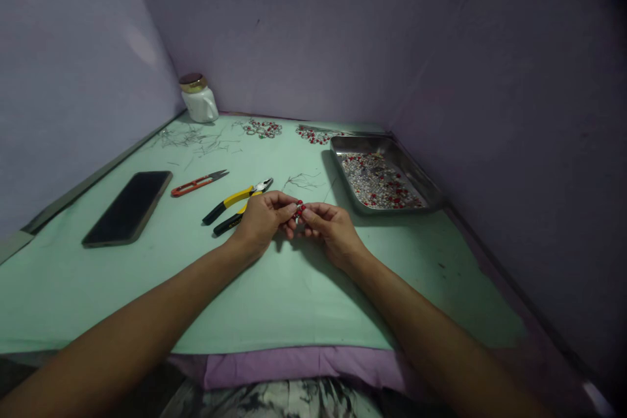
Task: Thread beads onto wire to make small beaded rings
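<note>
Your left hand (262,221) and right hand (334,230) pinch a small red-beaded piece (300,209) between them over the table (279,313), fingertips nearly meeting, probably because something so tiny needs steadying from both sides. The metal tray (413,172) of loose beads (375,183) sits just beyond your right hand, likely for easy picking. Yellow-and-black pliers (235,198) lie partly behind your left hand, handles angled toward you, seemingly for quick reach; orange thread snips (196,185) rest farther left.
</note>
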`<state>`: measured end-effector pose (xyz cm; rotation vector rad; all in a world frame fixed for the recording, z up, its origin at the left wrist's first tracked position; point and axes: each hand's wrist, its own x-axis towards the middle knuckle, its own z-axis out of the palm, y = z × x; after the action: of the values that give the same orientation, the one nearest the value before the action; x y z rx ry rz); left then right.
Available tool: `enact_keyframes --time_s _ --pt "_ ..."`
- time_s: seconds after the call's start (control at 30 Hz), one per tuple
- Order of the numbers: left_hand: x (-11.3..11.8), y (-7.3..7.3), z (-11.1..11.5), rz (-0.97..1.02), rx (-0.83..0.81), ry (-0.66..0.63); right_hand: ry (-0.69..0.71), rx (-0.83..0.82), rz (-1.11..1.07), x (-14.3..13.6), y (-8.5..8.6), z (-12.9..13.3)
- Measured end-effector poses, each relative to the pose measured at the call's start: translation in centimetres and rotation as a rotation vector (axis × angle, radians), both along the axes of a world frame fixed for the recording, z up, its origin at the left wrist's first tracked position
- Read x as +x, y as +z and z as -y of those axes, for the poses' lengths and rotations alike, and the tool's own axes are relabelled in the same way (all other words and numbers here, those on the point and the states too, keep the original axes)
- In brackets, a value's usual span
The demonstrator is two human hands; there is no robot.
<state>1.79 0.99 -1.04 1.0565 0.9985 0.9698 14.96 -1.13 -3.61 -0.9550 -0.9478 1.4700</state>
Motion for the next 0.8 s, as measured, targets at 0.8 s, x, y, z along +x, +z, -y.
enact_keyframes --time_s 0.8 --pt "-0.2 0.0 1.1 -0.622 0.638 0.088 -0.182 0.082 0.213 0.1 0.2 0.0"
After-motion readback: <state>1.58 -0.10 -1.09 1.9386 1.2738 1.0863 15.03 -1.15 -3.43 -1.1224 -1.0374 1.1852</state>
